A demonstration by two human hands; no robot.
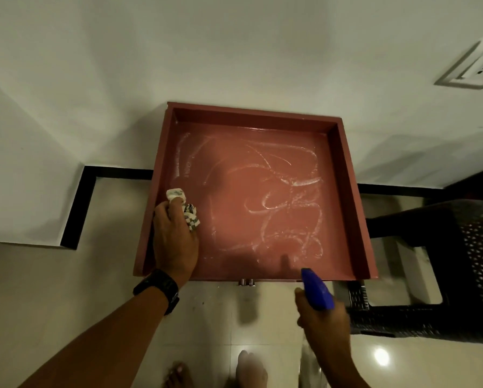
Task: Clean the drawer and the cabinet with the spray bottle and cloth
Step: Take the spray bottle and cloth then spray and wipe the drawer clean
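A reddish-brown drawer lies open below me, its floor streaked with white foamy smears. My left hand presses a crumpled white checked cloth onto the drawer's floor at the near left corner. A black watch sits on that wrist. My right hand grips a spray bottle with a blue head, held just outside the drawer's front edge at the right, nozzle pointing into the drawer. The bottle's body is hidden by the hand.
A dark perforated plastic stool stands close to the drawer's right side. White wall with a black skirting strip runs behind. A wall socket is at the upper right. My bare feet stand on the glossy tiled floor.
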